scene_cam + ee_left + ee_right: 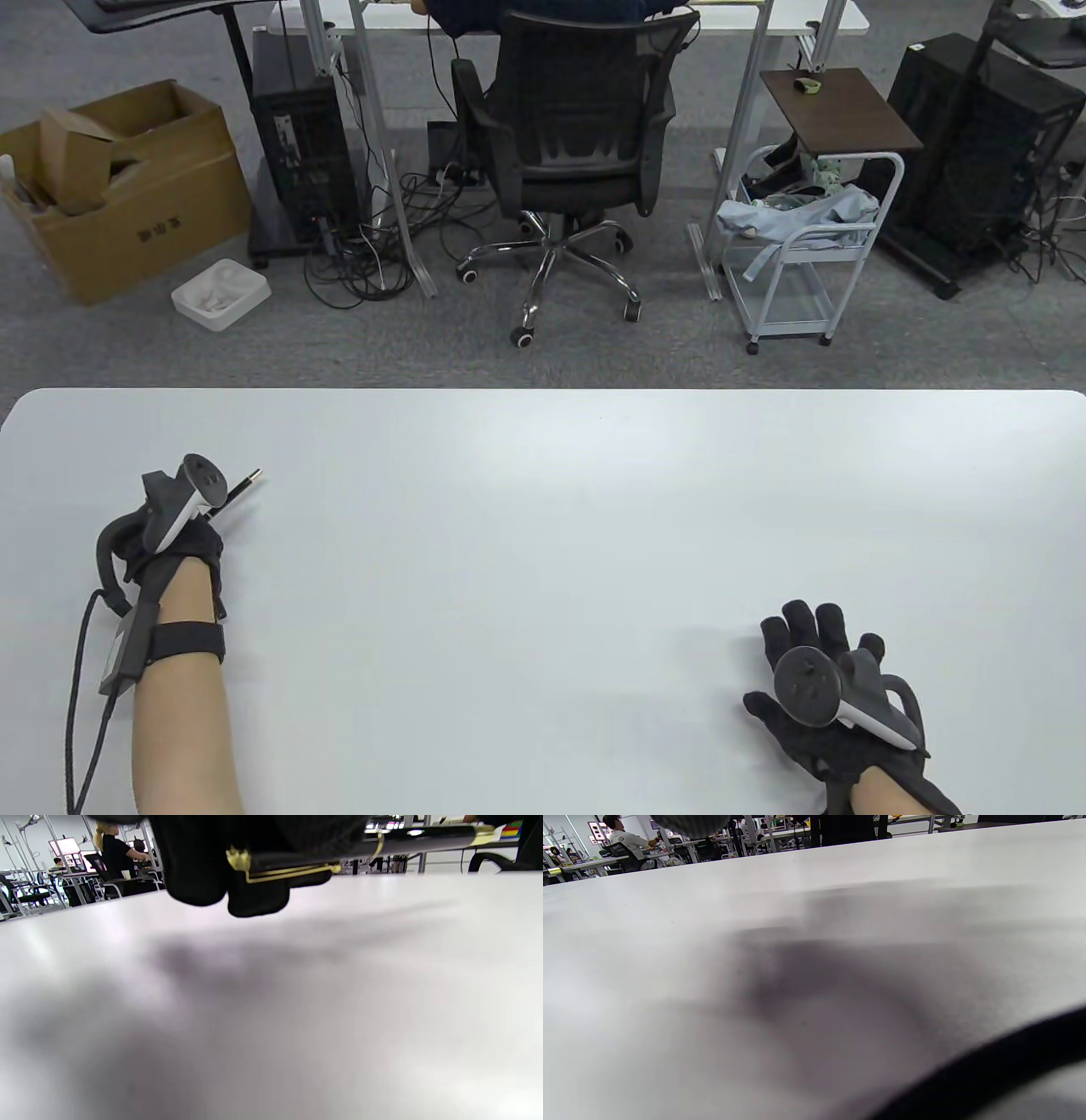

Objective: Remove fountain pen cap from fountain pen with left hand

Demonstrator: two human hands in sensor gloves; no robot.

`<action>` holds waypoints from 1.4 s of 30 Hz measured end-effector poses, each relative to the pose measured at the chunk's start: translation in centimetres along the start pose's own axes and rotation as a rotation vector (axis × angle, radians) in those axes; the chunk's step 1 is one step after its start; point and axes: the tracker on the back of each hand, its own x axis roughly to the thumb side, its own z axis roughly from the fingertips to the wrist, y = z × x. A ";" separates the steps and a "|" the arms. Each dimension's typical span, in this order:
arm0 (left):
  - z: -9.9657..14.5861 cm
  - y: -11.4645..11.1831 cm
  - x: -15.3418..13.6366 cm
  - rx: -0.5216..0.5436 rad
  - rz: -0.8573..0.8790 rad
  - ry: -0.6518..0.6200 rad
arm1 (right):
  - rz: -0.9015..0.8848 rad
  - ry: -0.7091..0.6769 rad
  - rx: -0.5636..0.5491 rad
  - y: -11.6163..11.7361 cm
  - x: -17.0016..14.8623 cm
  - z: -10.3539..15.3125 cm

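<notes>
The broad white matte table (543, 526) takes up the near half of the room, and both gloved hands are over it. At about four o'clock on the tabletop the right hand (819, 688) lies palm down with its fingers spread wide and flat, holding nothing. Over at nine o'clock the left hand (174, 543) is closed around the slim black lacquered fountain pen with gold trim (424, 834), held just off the surface, its far end poking out toward one o'clock past the tracker. From the left wrist view the black cap with its thin gold clip (292, 868) sits inside the fingers (258, 899), still seated on the barrel. I'd judge the pen light, rigid and slick, so a loose grasp could slide. The hold belongs on the cap body, clear of the clip, which looks thin enough to bend; the barrel needs bracing while the cap is pulled straight.
</notes>
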 end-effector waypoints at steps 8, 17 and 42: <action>7.6 7.6 2.3 0.162 0.170 -0.147 | -0.001 -0.021 0.009 -0.3 0.8 0.6; 18.6 11.0 6.6 0.242 0.217 -0.409 | -0.047 -0.080 -0.018 -1.1 2.5 2.0; 35.6 0.3 21.0 0.124 0.250 -0.787 | 0.056 -0.203 -0.092 -3.1 6.4 5.0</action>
